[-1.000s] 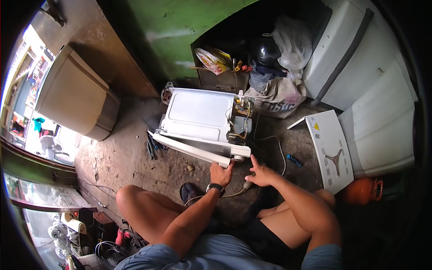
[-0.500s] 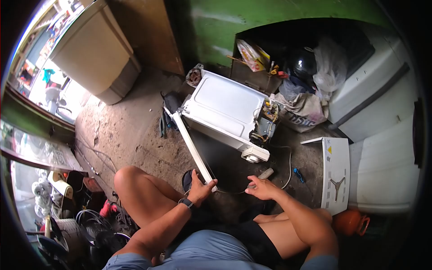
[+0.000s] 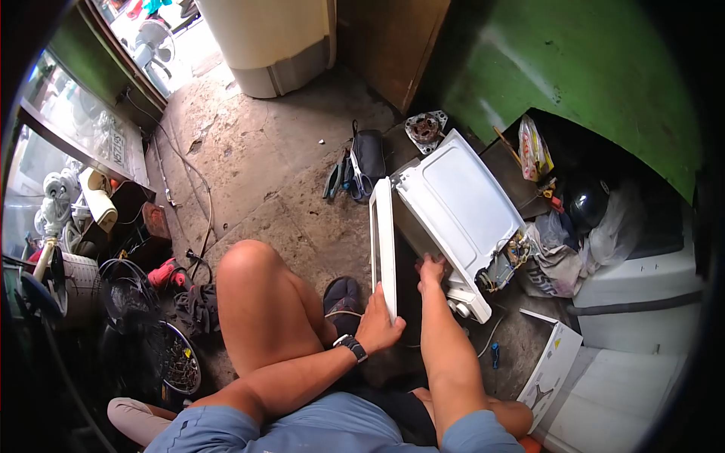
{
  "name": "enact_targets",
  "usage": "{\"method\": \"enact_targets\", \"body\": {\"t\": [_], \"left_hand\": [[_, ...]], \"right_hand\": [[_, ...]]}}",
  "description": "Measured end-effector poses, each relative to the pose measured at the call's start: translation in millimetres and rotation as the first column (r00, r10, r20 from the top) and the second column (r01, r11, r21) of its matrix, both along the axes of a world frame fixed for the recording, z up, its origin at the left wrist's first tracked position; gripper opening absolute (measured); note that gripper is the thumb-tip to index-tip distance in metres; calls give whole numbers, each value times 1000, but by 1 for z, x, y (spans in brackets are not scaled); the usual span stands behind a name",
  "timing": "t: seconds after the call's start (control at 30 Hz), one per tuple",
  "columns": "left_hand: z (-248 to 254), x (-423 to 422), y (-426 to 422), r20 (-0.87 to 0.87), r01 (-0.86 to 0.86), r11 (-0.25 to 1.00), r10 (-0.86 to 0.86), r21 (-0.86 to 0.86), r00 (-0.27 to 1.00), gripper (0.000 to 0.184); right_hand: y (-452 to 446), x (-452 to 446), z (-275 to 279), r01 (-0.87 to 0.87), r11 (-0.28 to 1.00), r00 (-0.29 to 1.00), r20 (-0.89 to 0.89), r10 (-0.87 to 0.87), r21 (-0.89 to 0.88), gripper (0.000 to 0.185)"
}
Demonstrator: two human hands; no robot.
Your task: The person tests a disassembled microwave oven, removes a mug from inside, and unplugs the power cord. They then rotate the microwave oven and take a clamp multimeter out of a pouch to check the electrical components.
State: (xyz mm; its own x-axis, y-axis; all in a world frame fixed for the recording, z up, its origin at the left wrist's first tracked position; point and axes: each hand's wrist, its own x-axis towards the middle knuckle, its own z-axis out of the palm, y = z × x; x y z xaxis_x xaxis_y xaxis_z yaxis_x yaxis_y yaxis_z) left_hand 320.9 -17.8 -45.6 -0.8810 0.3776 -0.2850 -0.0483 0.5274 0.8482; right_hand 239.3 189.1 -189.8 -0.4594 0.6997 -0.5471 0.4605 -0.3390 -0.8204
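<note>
A white microwave oven (image 3: pixel 461 200) sits on the floor before me, with wiring and electronic parts (image 3: pixel 502 264) bared at its right end. Its door (image 3: pixel 384 253) is swung out toward me, and my left hand (image 3: pixel 380 321) grips the near end of it, thumb on the outer edge. My right hand (image 3: pixel 430 270) reaches to the oven's front opening beside the control knob (image 3: pixel 459 308). The fingers of that hand are slightly spread and partly hidden, with nothing visible in them; whether they touch the oven I cannot tell.
Pliers (image 3: pixel 334 180), scissors (image 3: pixel 361 183) and a dark pouch (image 3: pixel 369 155) lie beyond the door. A motor-like part (image 3: pixel 425 132) is behind the oven. On the right are a blue screwdriver (image 3: pixel 495 355) and a white panel (image 3: pixel 553 366). Fan parts (image 3: pixel 57 204) crowd the left.
My view has turned. The right hand has moved forward from near a light-coloured object on the floor to the oven's opening. My left hand still holds the door.
</note>
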Motion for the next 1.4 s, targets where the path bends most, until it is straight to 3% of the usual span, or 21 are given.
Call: {"method": "enact_targets", "body": {"t": [0.07,0.13,0.17,0.2,0.23,0.4,0.5,0.63,0.77,1.0,1.07,1.13,1.17,1.23,1.27,1.33,1.37,1.4], "left_hand": [[3,-2,-2,-6,2,1000,-2,11,1000,96],[5,-5,-2,-24,29,999,-28,26,999,96],[7,-6,-3,-8,35,999,-35,36,999,96],[6,-9,-4,5,44,998,-44,46,999,95],[4,-10,-5,8,65,996,-65,53,998,95],[8,-14,-4,-22,117,990,-115,73,993,95],[10,-16,-4,12,118,991,-119,68,993,97],[6,-16,-5,-4,138,988,-138,63,990,97],[8,-16,-3,-7,129,990,-129,56,992,96],[11,-16,-6,49,149,987,-152,56,987,99],[9,-12,-6,-56,119,990,-115,75,992,92],[11,-9,-8,-27,138,987,-136,82,990,94],[6,-5,-10,-69,104,993,-100,56,993,96],[7,-2,-14,-229,57,998,-48,31,972,94],[21,-5,-18,-238,70,997,-61,29,969,94],[77,-19,-21,-485,204,971,-239,-123,841,88],[106,-29,-19,-467,349,930,-359,-112,808,80],[134,-41,-15,-474,361,925,-371,-115,799,80]], "right_hand": [[13,-17,-5,0,1000,998,63,1,-27,53],[8,-29,16,-59,987,985,170,33,152,56],[22,-34,-27,14,995,998,59,-20,100,61],[16,-40,-12,56,991,991,110,-70,125,59],[29,-42,-54,4,992,989,145,-22,127,59],[39,-47,-54,-22,991,974,228,-10,134,52],[38,-36,-55,-27,990,990,138,7,140,47],[26,-3,-52,-55,996,984,-167,65,68,41],[10,46,13,-247,966,923,-325,209,-82,15],[-1,121,69,-514,857,836,-250,488,-45,13],[-1,136,88,-539,843,825,-209,525,-9,14],[-1,145,115,-604,797,783,-172,598,18,17],[0,147,133,-647,762,757,-85,648,42,20],[5,158,148,-644,763,756,-105,646,50,21],[6,163,154,-647,760,751,-125,649,61,22],[12,171,172,-611,786,769,-165,618,95,23],[18,175,182,-627,773,754,-172,634,103,23],[22,180,194,-642,759,739,-177,651,109,23]]}}
